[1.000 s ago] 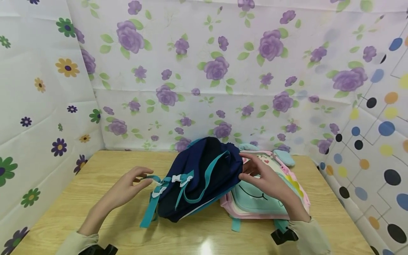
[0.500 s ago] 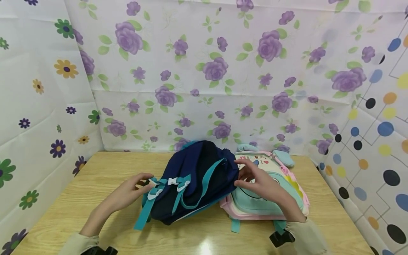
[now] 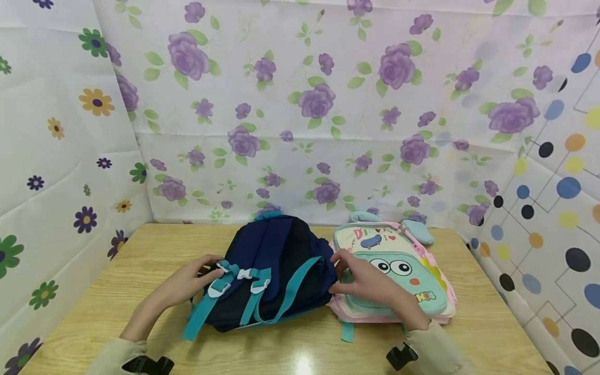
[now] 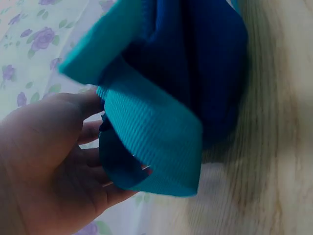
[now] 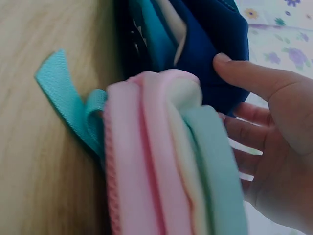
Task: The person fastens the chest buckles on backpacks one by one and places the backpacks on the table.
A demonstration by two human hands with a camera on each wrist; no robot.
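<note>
A navy backpack (image 3: pixel 264 250) lies on the table with its straps and white buckles facing up. My left hand (image 3: pixel 187 281) holds its left side by the teal straps; in the left wrist view the fingers (image 4: pixel 90 156) curl behind a wide teal strap (image 4: pixel 151 127). On the other side my right hand (image 3: pixel 365 281) pinches the navy fabric, thumb in front and fingers behind, as the right wrist view shows at the bag's edge (image 5: pixel 210 63). Beside it, partly under my right forearm, lies a pink and mint backpack (image 3: pixel 398 260) with a cartoon face.
The wooden table (image 3: pixel 117 276) reaches a flowered cloth (image 3: pixel 281 172) at the back. Patterned cloths also hang at the left and right. A teal strap end (image 3: pixel 347 332) of the pink backpack lies on the table in front of it.
Both hands have moved the navy backpack to the left and lowered it flatter. More of the pink backpack's face now shows. My left hand has come closer in on the straps.
</note>
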